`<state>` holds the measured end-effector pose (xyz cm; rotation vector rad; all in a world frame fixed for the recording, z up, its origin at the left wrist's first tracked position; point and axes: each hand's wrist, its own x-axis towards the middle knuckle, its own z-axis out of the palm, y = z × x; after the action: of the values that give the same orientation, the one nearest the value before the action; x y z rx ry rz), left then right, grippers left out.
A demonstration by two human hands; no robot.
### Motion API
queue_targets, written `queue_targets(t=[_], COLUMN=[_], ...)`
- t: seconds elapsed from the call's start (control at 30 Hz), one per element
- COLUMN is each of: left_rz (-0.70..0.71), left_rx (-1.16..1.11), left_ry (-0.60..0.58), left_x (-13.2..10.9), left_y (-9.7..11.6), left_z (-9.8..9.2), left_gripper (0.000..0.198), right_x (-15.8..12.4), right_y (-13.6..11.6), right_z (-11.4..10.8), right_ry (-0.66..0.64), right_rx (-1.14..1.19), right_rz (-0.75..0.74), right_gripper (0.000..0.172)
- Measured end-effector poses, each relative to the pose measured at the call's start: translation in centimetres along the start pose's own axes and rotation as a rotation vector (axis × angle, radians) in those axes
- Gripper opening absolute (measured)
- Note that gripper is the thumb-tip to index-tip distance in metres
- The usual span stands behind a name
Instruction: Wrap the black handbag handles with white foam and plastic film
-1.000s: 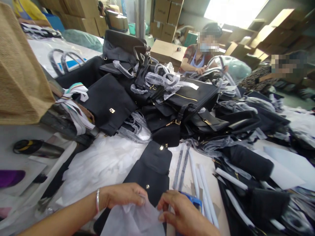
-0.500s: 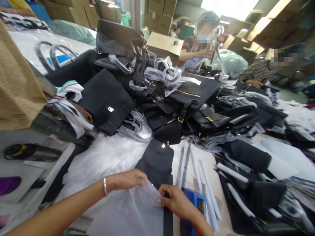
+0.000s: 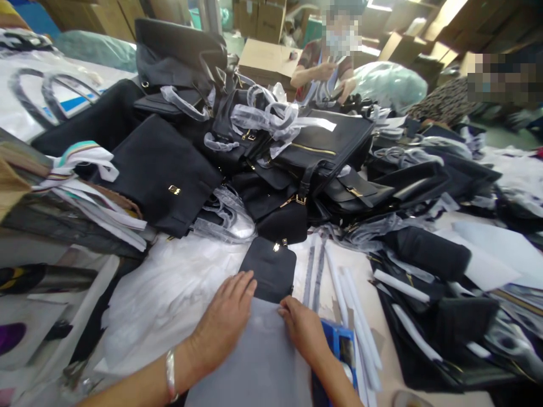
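A translucent whitish sheet (image 3: 267, 356) lies over the lower part of a black bag (image 3: 271, 268), whose uncovered flap has a gold clasp (image 3: 277, 247) at its far end. My left hand (image 3: 224, 319), a bracelet at its wrist, rests flat on the sheet's left side with fingers stretched toward the bag. At the sheet's far right corner, my right hand (image 3: 303, 330) has thumb and forefinger pinched on the edge. Close by my right wrist is a blue holder (image 3: 339, 345), partly hidden by the forearm.
Black handbags (image 3: 169, 175) with wrapped handles are heaped across the far side. White sheets (image 3: 148, 299) are piled at left, and white tubes (image 3: 356, 322) lie at right. More black bags (image 3: 445, 339) fill the right side. Across the table, a person (image 3: 324, 68) handles straps.
The sheet was lifted between both hands and now lies flat over the bag. My left hand has gone from gripping it to lying open on it. The view has shifted slightly.
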<state>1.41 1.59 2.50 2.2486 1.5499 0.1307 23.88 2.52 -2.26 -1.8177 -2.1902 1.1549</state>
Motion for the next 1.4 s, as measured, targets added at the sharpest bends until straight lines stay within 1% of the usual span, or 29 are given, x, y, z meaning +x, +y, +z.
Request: queue_targets(t=[0.03, 0.1, 0.17, 0.23, 0.3, 0.4, 0.5, 0.63, 0.77, 0.83, 0.9, 1.0, 1.03, 1.1, 1.17, 1.27, 1.33, 1.4], left_rz=[0.079, 0.196, 0.232, 0.217, 0.193, 0.191, 0.184, 0.135, 0.136, 0.139, 0.144, 0.141, 0.134, 0.114, 0.095, 0.079, 0.07, 0.067], left_rx=[0.026, 0.02, -0.013, -0.032, -0.027, -0.018, -0.028, -0.043, -0.062, -0.066, -0.071, -0.091, -0.101, -0.12, -0.142, -0.17, -0.184, -0.201], left_ry=[-0.001, -0.062, -0.155, -0.234, -0.277, -0.296, -0.304, -0.33, -0.357, -0.353, -0.346, -0.344, -0.353, -0.382, -0.41, -0.429, -0.439, -0.458], left_x=[-0.2, -0.6, -0.7, -0.8, -1.1, -1.8, -2.3, -2.2, -2.0, -2.1, -2.1, -2.1, -2.0, -1.8, -1.6, -1.2, -1.0, -0.9], left_y=[1.0, 2.5, 3.0, 2.5, 1.5, 0.4, 0.2, 0.5, 0.2, -0.1, -0.4, -0.4, -0.3, 0.0, 0.3, 0.7, 0.9, 0.9], left_z=[0.0, 0.4, 1.5, 3.1, 4.6, 6.1, 6.8, 7.9, 9.1, 9.6, 10.0, 10.0, 9.8, 9.1, 8.3, 7.2, 6.8, 6.6], left_gripper=[0.048, 0.042, 0.041, 0.048, 0.063, 0.078, 0.087, 0.092, 0.089, 0.087, 0.088, 0.09, 0.091, 0.091, 0.091, 0.09, 0.092, 0.094], right_x=[0.2, 0.5, 0.7, 0.8, 1.0, 1.3, 1.8, 2.3, 2.4, 2.4, 2.4, 2.6, 2.9, 3.6, 4.3, 4.9, 4.6, 3.9], right_y=[-0.2, -0.5, -0.6, -0.5, -0.3, 0.0, 0.4, 0.6, 0.9, 1.6, 3.2, 6.8, 8.2, 10.7, 12.6, 14.3, 14.7, 14.3], right_z=[0.2, 0.6, 0.9, 1.2, 1.6, 2.0, 2.0, 2.1, 2.1, 1.3, -0.5, -4.1, -5.2, -6.5, -6.7, -5.9, -5.9, -6.7], right_ry=[0.011, 0.035, 0.055, 0.059, 0.056, 0.064, 0.09, 0.146, 0.192, 0.196, 0.212, 0.234, 0.224, 0.185, 0.135, 0.085, 0.075, 0.089], right_rx=[-0.024, -0.067, -0.1, -0.142, -0.196, -0.256, -0.257, -0.193, -0.192, -0.244, -0.334, -0.465, -0.483, -0.501, -0.51, -0.512, -0.508, -0.501], right_rz=[0.002, 0.024, 0.053, 0.064, 0.058, 0.054, 0.083, 0.143, 0.17, 0.186, 0.261, 0.439, 0.475, 0.527, 0.555, 0.564, 0.565, 0.58], right_gripper=[0.015, 0.016, 0.017, 0.018, 0.016, 0.012, 0.013, 0.023, 0.029, 0.029, 0.027, 0.025, 0.024, 0.02, 0.022, 0.024, 0.023, 0.025])
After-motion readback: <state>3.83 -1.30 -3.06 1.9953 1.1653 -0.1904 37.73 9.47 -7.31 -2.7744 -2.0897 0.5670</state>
